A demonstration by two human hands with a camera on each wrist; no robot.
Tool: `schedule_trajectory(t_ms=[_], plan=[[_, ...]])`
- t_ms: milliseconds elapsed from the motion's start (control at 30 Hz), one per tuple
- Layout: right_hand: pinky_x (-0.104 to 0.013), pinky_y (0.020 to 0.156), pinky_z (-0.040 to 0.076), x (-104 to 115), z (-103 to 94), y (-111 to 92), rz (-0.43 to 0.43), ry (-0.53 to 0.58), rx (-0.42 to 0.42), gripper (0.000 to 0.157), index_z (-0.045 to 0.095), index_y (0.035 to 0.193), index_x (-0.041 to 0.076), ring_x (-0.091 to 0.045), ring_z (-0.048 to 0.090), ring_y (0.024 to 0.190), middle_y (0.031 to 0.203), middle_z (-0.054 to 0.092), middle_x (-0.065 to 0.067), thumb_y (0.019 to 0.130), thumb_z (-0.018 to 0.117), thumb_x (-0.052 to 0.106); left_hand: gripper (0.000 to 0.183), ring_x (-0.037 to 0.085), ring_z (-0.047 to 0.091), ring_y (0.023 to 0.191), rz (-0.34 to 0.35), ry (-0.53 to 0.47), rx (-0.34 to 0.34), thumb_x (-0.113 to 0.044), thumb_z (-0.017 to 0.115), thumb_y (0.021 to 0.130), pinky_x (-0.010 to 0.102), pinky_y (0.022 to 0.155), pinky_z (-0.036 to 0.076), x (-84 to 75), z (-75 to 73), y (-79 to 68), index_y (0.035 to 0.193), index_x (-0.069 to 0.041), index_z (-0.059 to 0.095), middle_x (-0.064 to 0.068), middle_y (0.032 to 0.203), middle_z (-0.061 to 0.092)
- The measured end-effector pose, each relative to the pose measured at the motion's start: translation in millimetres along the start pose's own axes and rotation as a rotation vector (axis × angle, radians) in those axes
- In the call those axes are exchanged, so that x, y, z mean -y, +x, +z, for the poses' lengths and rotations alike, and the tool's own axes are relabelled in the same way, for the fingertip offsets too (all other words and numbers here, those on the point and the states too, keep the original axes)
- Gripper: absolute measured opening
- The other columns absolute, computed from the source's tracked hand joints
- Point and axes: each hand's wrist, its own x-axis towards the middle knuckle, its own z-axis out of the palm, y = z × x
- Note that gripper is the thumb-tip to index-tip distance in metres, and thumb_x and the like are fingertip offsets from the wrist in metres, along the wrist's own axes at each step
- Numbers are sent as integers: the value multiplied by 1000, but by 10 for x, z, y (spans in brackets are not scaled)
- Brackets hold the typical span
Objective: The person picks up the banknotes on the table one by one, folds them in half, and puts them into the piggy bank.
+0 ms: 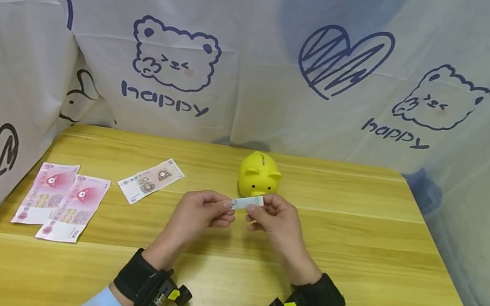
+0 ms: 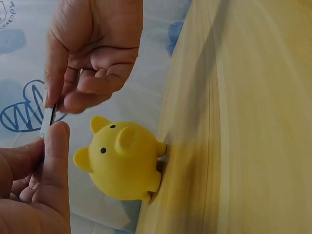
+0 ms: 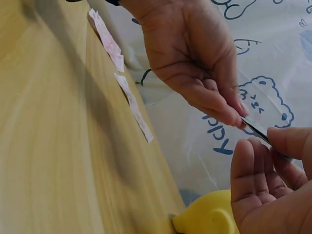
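Between my two hands is a folded banknote (image 1: 247, 202), a narrow pale green-blue strip held above the table. My left hand (image 1: 205, 211) pinches its left end between thumb and fingers. At the other end, my right hand (image 1: 278, 218) pinches it the same way. The left wrist view shows the strip (image 2: 48, 119) nearly edge-on between both thumbs. Just behind the hands stands a yellow piggy bank (image 1: 259, 174), upright and facing me, with a slot on top of its back. In the right wrist view, the right hand partly hides the piggy bank (image 3: 207, 214).
On the wooden table (image 1: 358, 238), a brownish banknote (image 1: 151, 181) lies flat left of the piggy bank. Two pink banknotes, one (image 1: 46, 193) overlapped by the other (image 1: 74, 208), lie farther left. White cloth (image 1: 258, 79) with drawings hangs behind and at both sides.
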Motion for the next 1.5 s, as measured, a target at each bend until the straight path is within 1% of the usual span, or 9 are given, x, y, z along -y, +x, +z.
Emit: schedule_trajectory(t_ms=[200,333,467,633,800,933,1167,1333,1500], plan=[[-35,66,61,-22,8,58,-2,36,-71,28,59,107,-1,-38,65,92,95,71,-16,91,68,20,17,27,69,87,-7,-34,56,-11,63,94,34,78,60,74,79,124,102,3,67,25,99,69],[-36,64,61,24,-34,155,-59,5,-130,26,59,104,-1,-40,65,88,89,70,-17,91,68,19,20,26,69,85,-8,-10,72,-14,65,93,35,77,60,86,104,238,104,1,67,29,102,67],[-38,61,61,156,-181,311,-186,-121,-202,25,59,105,-2,-38,65,81,88,67,-23,91,67,18,24,28,68,87,59,98,-2,-16,67,91,38,77,60,16,106,392,111,-2,65,25,102,68],[-35,59,61,378,-366,572,-271,-328,-265,23,61,105,0,-34,65,77,89,67,-22,92,66,18,32,24,62,96,184,374,-114,-21,69,89,39,84,57,-94,118,615,117,-8,62,10,105,66],[-37,60,61,510,-400,814,-223,-503,-283,17,61,100,4,-25,67,72,86,67,-13,90,64,18,53,24,51,114,225,610,-105,-32,73,85,44,99,47,-154,200,817,130,-14,53,10,126,57],[-35,58,61,532,-368,940,-189,-592,-263,13,61,96,4,-22,66,67,84,65,-12,90,63,16,72,28,45,124,237,715,-61,-37,77,80,48,105,42,-162,279,934,139,-14,44,13,139,48],[-29,52,59,530,-304,1047,-155,-732,-269,13,60,92,4,-20,65,60,81,65,-11,88,62,16,85,24,47,112,235,765,-17,-39,80,77,44,97,47,-134,355,1053,144,-10,36,12,135,47],[-29,52,58,518,-290,1100,-138,-794,-271,14,59,94,3,-19,65,60,81,65,-12,88,61,15,81,23,50,108,236,779,-17,-35,80,78,42,93,49,-120,381,1092,143,-10,37,10,132,50],[-30,54,59,522,-258,1131,-87,-828,-231,22,58,105,2,-20,65,61,88,66,-13,90,61,18,77,21,51,105,225,805,-19,-33,80,79,41,91,50,-101,396,1103,141,-12,40,8,129,54]])
